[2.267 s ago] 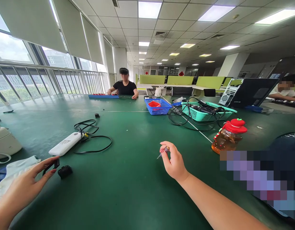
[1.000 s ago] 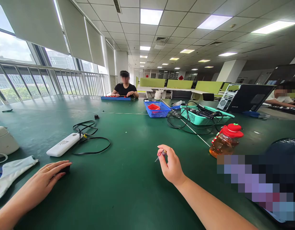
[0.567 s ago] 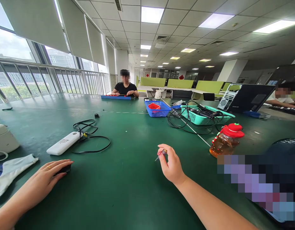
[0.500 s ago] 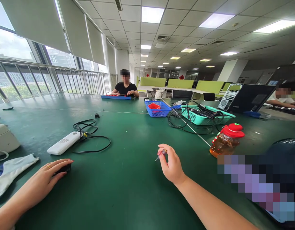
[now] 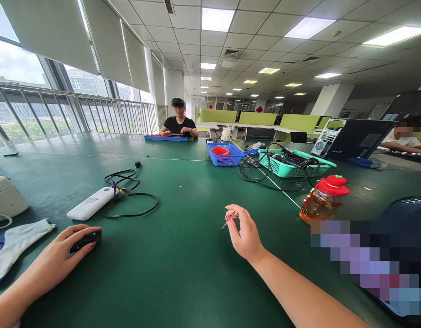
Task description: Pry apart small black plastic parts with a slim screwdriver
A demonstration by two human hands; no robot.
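My left hand (image 5: 65, 248) lies low on the green table (image 5: 183, 255) at the lower left, its fingers curled round a small black part (image 5: 89, 238). My right hand (image 5: 246, 234) hovers near the table's middle, thumb and fingers pinched on a small screwdriver (image 5: 230, 218) whose tip points left and down. A white power strip (image 5: 90, 203) with a looped black cable (image 5: 131, 200) lies just beyond my left hand.
A white cloth (image 5: 15, 243) and a white appliance (image 5: 5, 198) sit at the far left. A bottle with a red lid (image 5: 322, 200) stands to the right. Further back are a blue basket (image 5: 225, 155), a teal basket of cables (image 5: 292, 161) and a laptop (image 5: 353, 134). A person (image 5: 179, 120) sits opposite.
My left hand put down a small black piece, covered the black part flat on the table, and now curls round it with the part showing. My right hand has barely moved.
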